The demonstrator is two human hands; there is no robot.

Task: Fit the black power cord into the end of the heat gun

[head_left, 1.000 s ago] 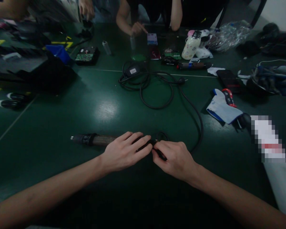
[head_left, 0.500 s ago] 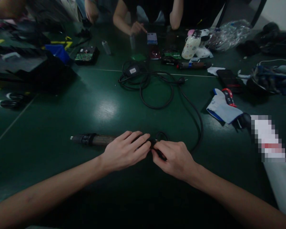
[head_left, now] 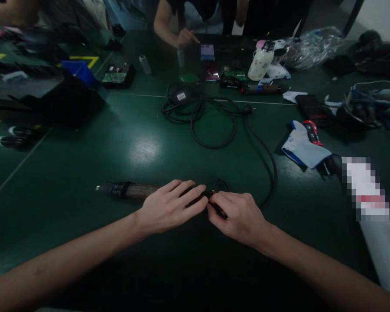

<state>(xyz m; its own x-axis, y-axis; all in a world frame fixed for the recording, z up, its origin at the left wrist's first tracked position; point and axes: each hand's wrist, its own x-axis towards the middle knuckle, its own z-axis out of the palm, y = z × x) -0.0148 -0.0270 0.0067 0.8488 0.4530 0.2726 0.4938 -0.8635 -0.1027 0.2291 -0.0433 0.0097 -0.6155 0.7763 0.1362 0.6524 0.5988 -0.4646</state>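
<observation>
A dark electric screwdriver [head_left: 138, 191] lies across the green table, its tip pointing left. My left hand [head_left: 170, 206] rests over its body with the fingers curved round the right part, which they mostly hide. At the tool's right end, my right hand [head_left: 238, 214] pinches the end of a black power cord [head_left: 274, 167]; the fingers cover the join, so I cannot tell how far the plug sits in the tool. From there the cord runs up to a black power adapter [head_left: 181, 94] with a white label.
Beyond the adapter, circuit boards [head_left: 234, 74], a patterned bottle [head_left: 261, 63] and another screwdriver [head_left: 266, 89] lie on the table. A black bin [head_left: 35, 91] stands left; a cloth glove [head_left: 303, 145] and pliers-like red handles [head_left: 313, 132] lie right. A co-worker's hand [head_left: 186, 38] is across the table.
My left fingers have shifted slightly to the right along the screwdriver. My right hand is almost still. Across the table, people have moved a little.
</observation>
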